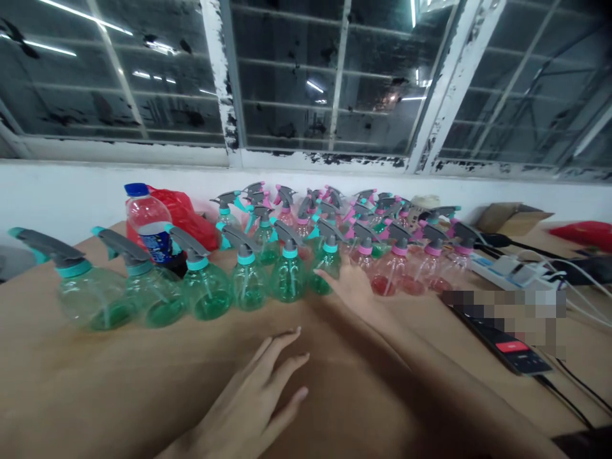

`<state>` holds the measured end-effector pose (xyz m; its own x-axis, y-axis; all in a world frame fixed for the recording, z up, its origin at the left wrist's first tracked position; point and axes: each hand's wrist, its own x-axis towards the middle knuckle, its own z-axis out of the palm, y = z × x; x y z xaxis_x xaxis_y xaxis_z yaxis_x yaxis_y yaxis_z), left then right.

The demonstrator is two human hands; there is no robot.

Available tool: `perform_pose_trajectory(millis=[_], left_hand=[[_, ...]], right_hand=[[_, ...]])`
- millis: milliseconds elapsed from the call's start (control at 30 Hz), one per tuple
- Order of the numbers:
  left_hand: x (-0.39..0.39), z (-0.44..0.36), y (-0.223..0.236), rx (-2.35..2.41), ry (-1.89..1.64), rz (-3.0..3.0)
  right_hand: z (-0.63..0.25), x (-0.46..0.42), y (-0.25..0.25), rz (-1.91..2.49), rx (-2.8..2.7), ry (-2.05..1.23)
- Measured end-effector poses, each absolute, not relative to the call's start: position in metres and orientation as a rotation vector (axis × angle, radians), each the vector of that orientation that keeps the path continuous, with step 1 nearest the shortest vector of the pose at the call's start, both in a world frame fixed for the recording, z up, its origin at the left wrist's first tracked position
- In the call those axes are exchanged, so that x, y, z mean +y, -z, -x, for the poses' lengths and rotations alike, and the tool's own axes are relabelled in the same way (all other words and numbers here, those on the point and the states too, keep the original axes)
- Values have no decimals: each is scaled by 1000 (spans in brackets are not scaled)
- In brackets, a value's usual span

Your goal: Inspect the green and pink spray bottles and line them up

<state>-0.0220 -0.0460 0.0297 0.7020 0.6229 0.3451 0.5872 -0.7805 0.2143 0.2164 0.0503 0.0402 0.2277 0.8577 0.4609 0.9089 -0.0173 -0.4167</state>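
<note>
My right hand (355, 290) reaches to a clear spray bottle (329, 264) with green liquid, a teal collar and a grey trigger head. Its thumb lies across the bottle's front, and the other fingers are at its right side, partly hidden. The bottle stands upright at the right end of a front row of similar green bottles. Beside the hand on the right is a pink-collared spray bottle (382, 277) with red liquid, in line with several others. Nearer to me, my left hand (253, 389) hovers over the table with fingers spread, holding nothing.
More spray bottles (285, 204) crowd behind the front row. At the left stand a blue-capped drink bottle (146, 220) and a red plastic bag (194, 220). A power strip (519, 271), a phone (502, 338) with cables and a cardboard box (514, 218) lie on the right.
</note>
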Motion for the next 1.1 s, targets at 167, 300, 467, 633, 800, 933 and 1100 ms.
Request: perform_pose_trajectory(millis=[167, 300, 467, 633, 800, 933, 1100], left_hand=[[-48, 7, -41, 1012, -776, -2674], [-42, -11, -34, 1084, -821, -2542], [-39, -30, -13, 1099, -718, -2418], [-47, -37, -13, 933, -639, -2278], [-48, -42, -25, 876, -522, -2270], [-44, -51, -30, 849, -422, -2312], [-33, -64, -26, 839, -349, -2407]], right_hand=[[-223, 32, -46, 1917, -1689, 92], [-225, -9, -52, 1938, -1771, 73], [-220, -74, -52, 1883, -1865, 159], [-233, -94, -60, 1599, -1881, 59], [-250, -74, -72, 1240, -1748, -574], [-243, -68, -76, 1124, -1648, -676], [-238, -61, -69, 1133, -1522, -653]])
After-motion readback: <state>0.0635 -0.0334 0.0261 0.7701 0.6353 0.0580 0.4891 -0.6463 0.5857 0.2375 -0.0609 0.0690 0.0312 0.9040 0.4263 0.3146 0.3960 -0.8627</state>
